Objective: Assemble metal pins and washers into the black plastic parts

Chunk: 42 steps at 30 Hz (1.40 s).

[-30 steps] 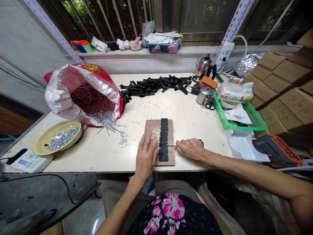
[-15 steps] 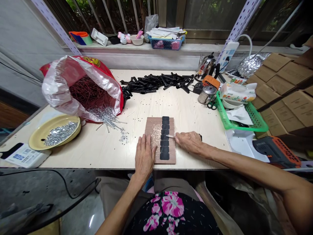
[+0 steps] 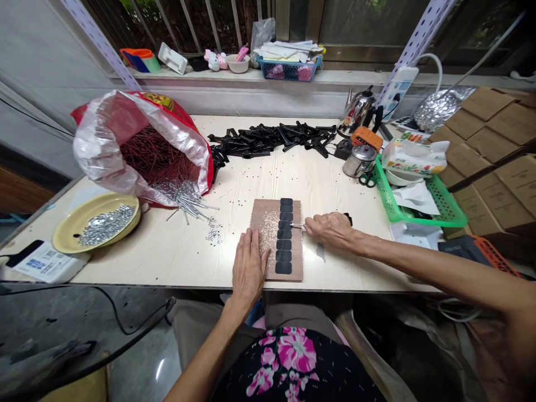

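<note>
A reddish-brown wooden board (image 3: 263, 209) lies near the table's front edge, with pale specks scattered over its left part. Down its right part runs a column of several black rounded-square pieces (image 3: 283, 255). My left hand (image 3: 249, 259) rests flat on the board's lower left side, fingers stretched out and holding nothing. Wrapped round a thin tool with a metal shaft (image 3: 298, 226) and a black end, my right hand (image 3: 330, 228) is just right of the board. The tool's tip points left at the middle black pieces; whether it touches one I cannot tell.
A red and white sack (image 3: 94, 145) of long screws or nails spills onto the table at left, beside a yellow bowl (image 3: 62, 240) of small metal parts. Black plastic pieces (image 3: 268, 139) are heaped behind. A green basket (image 3: 454, 218), metal pot (image 3: 359, 161) and cardboard boxes (image 3: 481, 151) stand right.
My right hand and the tool have drawn back slightly to the right, the tip now nearer the black pieces' right edge. My left hand stays on the board. The view has shifted a little.
</note>
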Motion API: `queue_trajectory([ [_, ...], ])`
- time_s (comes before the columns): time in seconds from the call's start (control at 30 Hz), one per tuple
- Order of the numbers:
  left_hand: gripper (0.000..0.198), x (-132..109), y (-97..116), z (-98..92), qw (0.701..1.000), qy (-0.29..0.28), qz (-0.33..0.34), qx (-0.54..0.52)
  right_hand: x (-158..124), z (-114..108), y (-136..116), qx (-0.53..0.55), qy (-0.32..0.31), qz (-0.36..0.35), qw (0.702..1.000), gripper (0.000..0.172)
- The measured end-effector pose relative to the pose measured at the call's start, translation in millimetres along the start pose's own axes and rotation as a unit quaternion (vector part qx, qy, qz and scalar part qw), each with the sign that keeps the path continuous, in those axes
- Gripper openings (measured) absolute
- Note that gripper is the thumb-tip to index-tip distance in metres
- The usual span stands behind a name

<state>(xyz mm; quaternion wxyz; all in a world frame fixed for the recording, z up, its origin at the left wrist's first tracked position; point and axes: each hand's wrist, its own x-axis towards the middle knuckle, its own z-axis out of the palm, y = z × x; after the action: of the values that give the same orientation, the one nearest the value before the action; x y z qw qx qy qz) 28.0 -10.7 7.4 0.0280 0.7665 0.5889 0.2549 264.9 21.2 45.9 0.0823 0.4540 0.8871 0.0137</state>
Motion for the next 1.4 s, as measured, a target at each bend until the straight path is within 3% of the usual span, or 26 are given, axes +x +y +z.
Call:
queue_trajectory([
  [0.13,0.055,0.8,-0.3,0.1,1.0,-0.006,0.004,-0.001,-2.2,-0.2,-2.1,0.019,-0.014,-0.103,0.994,0.046],
  [0.23,0.054,1.0,-1.0,0.6,1.0,-0.002,0.004,0.007,1.9,-5.8,0.1,0.012,-0.033,0.004,0.999,0.056],
  [0.3,0.053,0.9,-1.7,1.4,1.0,0.0,0.006,0.01,4.7,-8.1,1.1,0.004,-0.012,-0.019,1.0,0.056],
  [0.37,0.052,0.6,-2.5,2.4,1.0,-0.002,0.009,0.014,6.5,-8.3,1.1,0.013,-0.01,-0.102,0.995,0.05],
  [0.53,0.048,0.3,-3.3,3.8,0.999,-0.01,0.007,0.03,8.1,-7.7,2.1,0.017,-0.04,-0.016,0.999,0.05],
  [0.63,0.047,0.4,-2.8,3.4,0.999,-0.011,0.009,0.031,8.9,-8.7,2.8,0.021,-0.001,-0.132,0.991,0.041],
  [0.73,0.047,0.4,-2.3,2.9,0.999,-0.008,0.008,0.036,9.4,-8.7,3.1,0.011,-0.028,-0.031,0.999,0.05],
  [0.93,0.047,-0.1,-2.5,3.7,0.999,-0.009,0.009,0.033,-11.8,2.3,-18.7,0.018,0.012,-0.109,0.994,0.032],
  [1.4,0.048,-0.2,-0.9,3.3,0.999,-0.02,0.007,0.048,-19.7,8.9,-32.8,0.061,-0.004,-0.015,0.998,0.042],
])
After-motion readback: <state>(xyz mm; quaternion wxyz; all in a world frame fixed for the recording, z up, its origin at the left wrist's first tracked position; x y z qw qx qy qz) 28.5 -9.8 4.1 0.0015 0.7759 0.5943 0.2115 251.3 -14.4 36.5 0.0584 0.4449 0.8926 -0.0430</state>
